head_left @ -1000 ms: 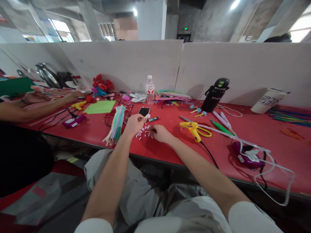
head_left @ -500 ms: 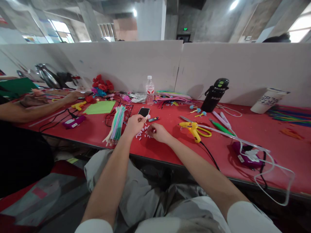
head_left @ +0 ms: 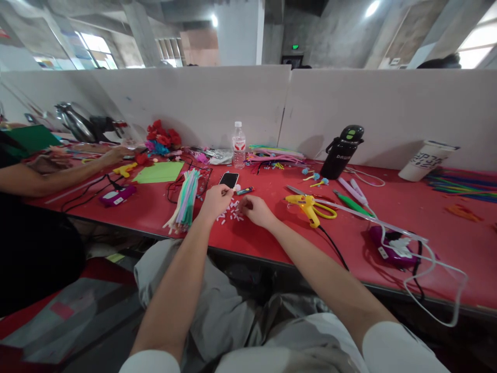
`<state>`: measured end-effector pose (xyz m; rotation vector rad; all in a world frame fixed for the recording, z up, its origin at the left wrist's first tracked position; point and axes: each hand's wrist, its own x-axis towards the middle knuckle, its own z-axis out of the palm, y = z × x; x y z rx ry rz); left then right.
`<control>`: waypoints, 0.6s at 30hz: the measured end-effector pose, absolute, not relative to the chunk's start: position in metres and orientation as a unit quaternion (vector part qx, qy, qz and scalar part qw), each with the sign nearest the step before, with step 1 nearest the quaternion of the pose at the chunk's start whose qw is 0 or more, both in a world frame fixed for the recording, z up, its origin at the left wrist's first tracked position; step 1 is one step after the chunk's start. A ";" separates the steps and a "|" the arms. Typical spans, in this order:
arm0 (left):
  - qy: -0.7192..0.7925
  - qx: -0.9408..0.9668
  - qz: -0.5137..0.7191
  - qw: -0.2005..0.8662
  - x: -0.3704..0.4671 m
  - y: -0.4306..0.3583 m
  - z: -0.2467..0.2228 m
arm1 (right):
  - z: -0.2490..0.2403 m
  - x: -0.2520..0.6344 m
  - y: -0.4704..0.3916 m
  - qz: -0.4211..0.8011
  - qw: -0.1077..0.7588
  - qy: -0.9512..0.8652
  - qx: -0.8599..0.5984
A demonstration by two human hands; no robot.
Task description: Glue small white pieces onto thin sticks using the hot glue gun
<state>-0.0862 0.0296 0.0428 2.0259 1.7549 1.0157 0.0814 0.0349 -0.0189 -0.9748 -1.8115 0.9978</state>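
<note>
Small pale pink and white pieces [head_left: 232, 213] lie scattered on the red table between my two hands. On their left, my left hand [head_left: 216, 201] is closed, thumb and fingertips pinched together; whatever sits in the pinch is too small to make out. A small white round thing [head_left: 237, 187] shows just beyond those fingertips. My right hand [head_left: 256, 211] hovers at the right edge of the pieces, its fingers curled into a pinch. I cannot make out what it holds. A phone [head_left: 229, 180] and a small blue tube-like item [head_left: 245, 190] lie just behind the hands.
Left of my hands lies a bundle of pastel pipe cleaners [head_left: 186, 199]. To the right are a yellow glue gun [head_left: 306, 206], scissors [head_left: 325, 211] and a purple power strip [head_left: 392, 247]. A water bottle [head_left: 239, 147] and black flask [head_left: 341, 153] stand behind. A co-worker's arm [head_left: 58, 176] reaches in at left.
My right hand has shifted slightly right; the pale piece seen at its fingertips earlier no longer shows. My left hand stays almost in place, still pinched. The view has moved a little.
</note>
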 end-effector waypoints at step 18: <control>0.507 0.638 0.487 0.315 -0.032 0.011 0.020 | -0.005 0.124 0.022 0.459 0.537 -0.602 -0.372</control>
